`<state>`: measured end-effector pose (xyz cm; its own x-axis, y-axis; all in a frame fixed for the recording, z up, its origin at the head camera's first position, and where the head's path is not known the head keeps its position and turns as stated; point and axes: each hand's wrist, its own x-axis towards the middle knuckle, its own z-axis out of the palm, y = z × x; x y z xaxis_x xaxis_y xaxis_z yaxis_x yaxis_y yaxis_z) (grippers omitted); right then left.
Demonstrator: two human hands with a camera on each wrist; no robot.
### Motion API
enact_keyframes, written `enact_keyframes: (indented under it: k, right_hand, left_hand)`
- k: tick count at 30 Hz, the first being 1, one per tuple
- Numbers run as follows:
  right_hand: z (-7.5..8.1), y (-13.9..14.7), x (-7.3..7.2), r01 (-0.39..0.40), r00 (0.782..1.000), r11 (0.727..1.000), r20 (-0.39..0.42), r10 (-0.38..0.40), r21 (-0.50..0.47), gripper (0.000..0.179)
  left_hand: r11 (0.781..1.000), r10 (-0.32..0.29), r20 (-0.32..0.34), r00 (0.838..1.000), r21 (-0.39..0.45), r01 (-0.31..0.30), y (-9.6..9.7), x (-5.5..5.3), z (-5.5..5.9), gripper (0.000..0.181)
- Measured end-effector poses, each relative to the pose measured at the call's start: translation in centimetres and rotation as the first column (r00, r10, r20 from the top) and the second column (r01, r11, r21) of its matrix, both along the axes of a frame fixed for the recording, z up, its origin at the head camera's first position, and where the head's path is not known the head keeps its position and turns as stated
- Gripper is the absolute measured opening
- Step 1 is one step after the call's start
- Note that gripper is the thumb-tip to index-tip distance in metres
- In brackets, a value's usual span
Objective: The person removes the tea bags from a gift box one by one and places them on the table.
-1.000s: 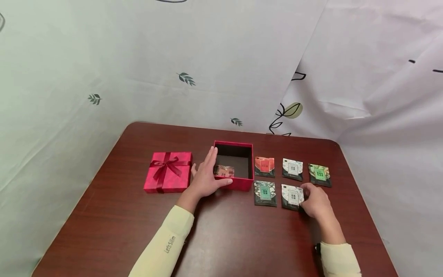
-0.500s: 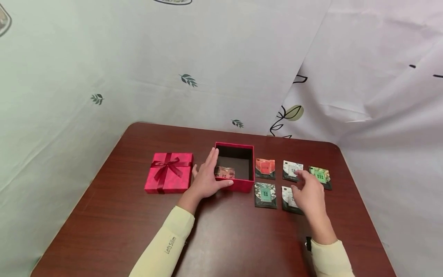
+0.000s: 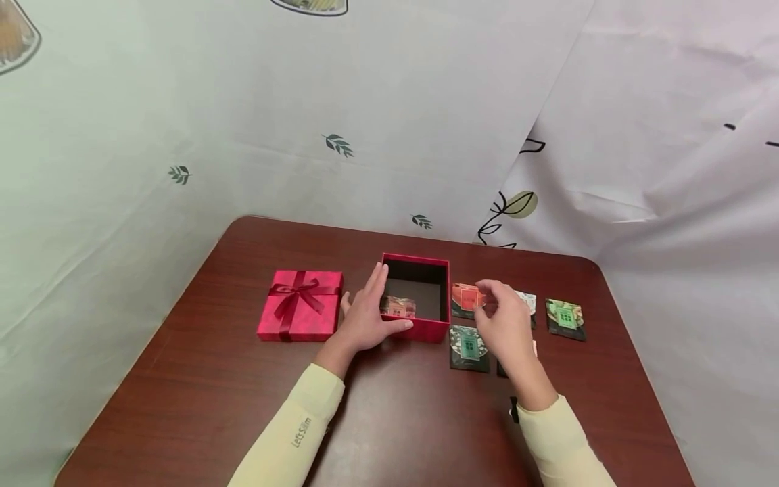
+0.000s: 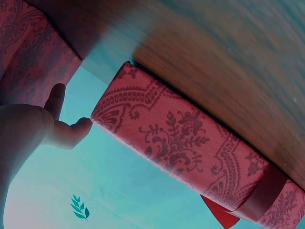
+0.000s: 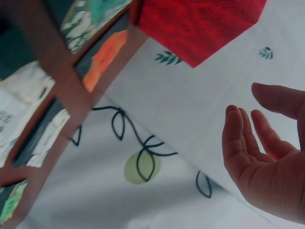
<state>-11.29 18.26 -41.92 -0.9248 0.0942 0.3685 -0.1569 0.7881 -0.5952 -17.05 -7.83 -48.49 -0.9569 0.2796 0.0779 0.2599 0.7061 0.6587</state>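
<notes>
An open red box with a dark inside stands mid-table, and an orange-brown sachet lies in its near left corner. My left hand rests on the box's near left corner, fingers extended along the left side and thumb across the front rim. My right hand hangs over the sachets with loosely bent fingers. Its fingertips overlap the right edge of the orange sachet in the head view. The right wrist view shows that hand holding nothing. It partly hides two white sachets.
Left of the box lies its patterned red lid with a ribbon bow. A dark green sachet lies at the box's near right. Farther right is a bright green sachet. A printed white cloth hangs behind the table.
My right hand has moved left and away from me, from the near white sachet to the orange one, carrying nothing. My left hand stays on the box. The view has shifted slightly.
</notes>
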Motion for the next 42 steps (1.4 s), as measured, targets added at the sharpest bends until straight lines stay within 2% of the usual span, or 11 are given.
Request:
enact_keyframes:
  k: [7,14,21,26,42]
  right_hand:
    - [0.7,-1.5,-1.0,-0.049,0.999,0.999,-0.012,0.049,-0.017,0.037]
    - [0.7,-2.7,-2.0,-0.097,0.995,0.994,0.012,0.097,-0.042,0.036]
    - [0.2,-3.8,-2.5,-0.136,0.986,0.99,0.089,0.139,-0.042,0.041]
    - [-0.2,-4.5,-3.1,-0.17,0.971,0.984,0.163,0.177,-0.054,0.044]
    - [-0.5,-6.7,-4.5,-0.201,0.923,0.98,0.335,0.187,0.007,0.052]
  left_hand:
    - [1.0,-0.001,-0.003,1.0,-0.002,0.001,0.0,0.1,0.1,0.12]
    - [1.0,-0.005,-0.024,1.0,-0.004,0.005,0.1,0.1,0.2,0.12]
    - [1.0,-0.005,-0.019,1.0,-0.006,0.005,0.1,0.0,0.1,0.12]
    - [1.0,-0.005,-0.017,1.0,-0.01,0.005,0.1,0.1,0.1,0.12]
    - [1.0,-0.007,-0.018,1.0,-0.025,0.007,0.0,0.0,0.0,0.12]
